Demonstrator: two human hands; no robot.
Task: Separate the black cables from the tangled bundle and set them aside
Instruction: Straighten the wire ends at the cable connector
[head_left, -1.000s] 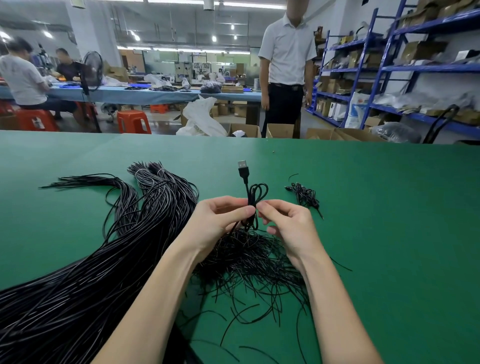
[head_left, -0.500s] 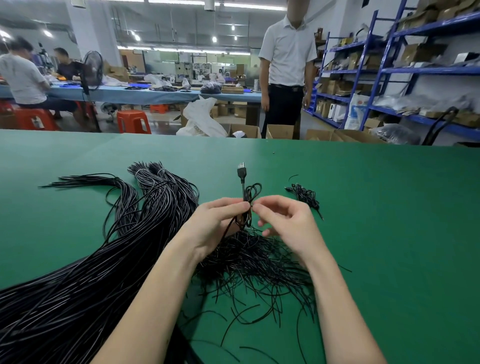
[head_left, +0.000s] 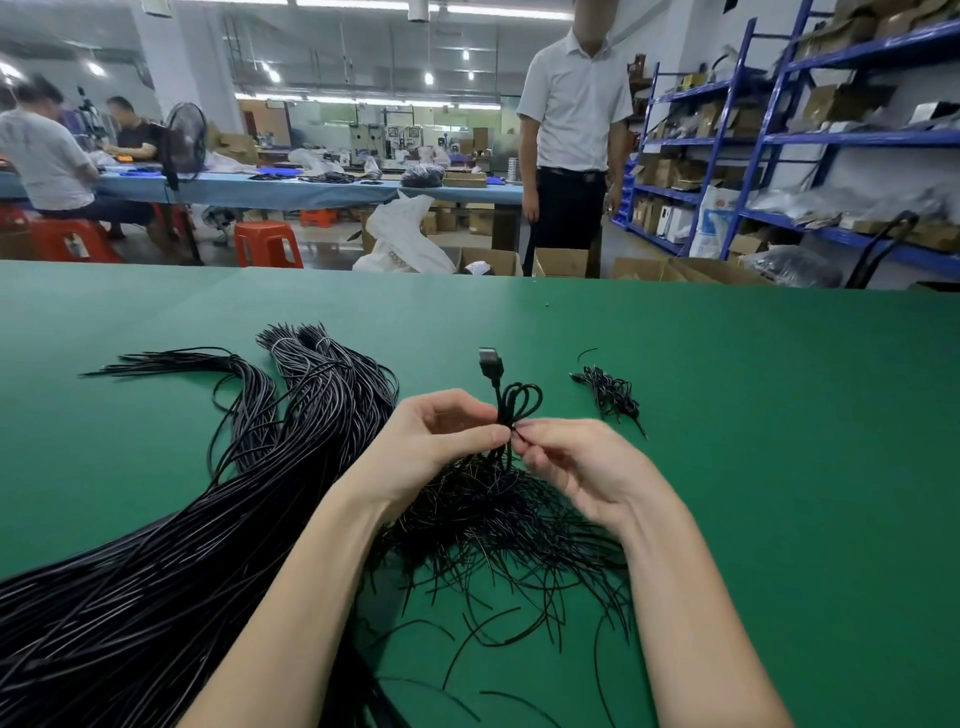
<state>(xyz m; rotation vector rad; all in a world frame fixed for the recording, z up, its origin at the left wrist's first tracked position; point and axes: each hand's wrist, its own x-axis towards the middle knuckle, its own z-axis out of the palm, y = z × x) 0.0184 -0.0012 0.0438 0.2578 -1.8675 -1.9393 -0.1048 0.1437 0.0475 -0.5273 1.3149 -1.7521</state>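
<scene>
Both forearms reached forward over the green table (head_left: 753, 415). A tangled bundle (head_left: 498, 525) of thin black strands lay beneath the wrists. Left hand (head_left: 431, 441) and right hand (head_left: 576, 467) met fingertip to fingertip, each pinching a small looped black cable (head_left: 511, 410), held upright, USB plug (head_left: 491, 362) on top. Long cable sheaf (head_left: 208, 493) left. Small finished pile (head_left: 610, 395) sat beyond, right.

cable mass (head_left: 156, 571) blocks L, table (head_left: 779, 467) R open

Both forearms reach forward — left hand (head_left: 436, 441) and right hand (head_left: 576, 467) meet fingertip to fingertip, pinching.
</scene>
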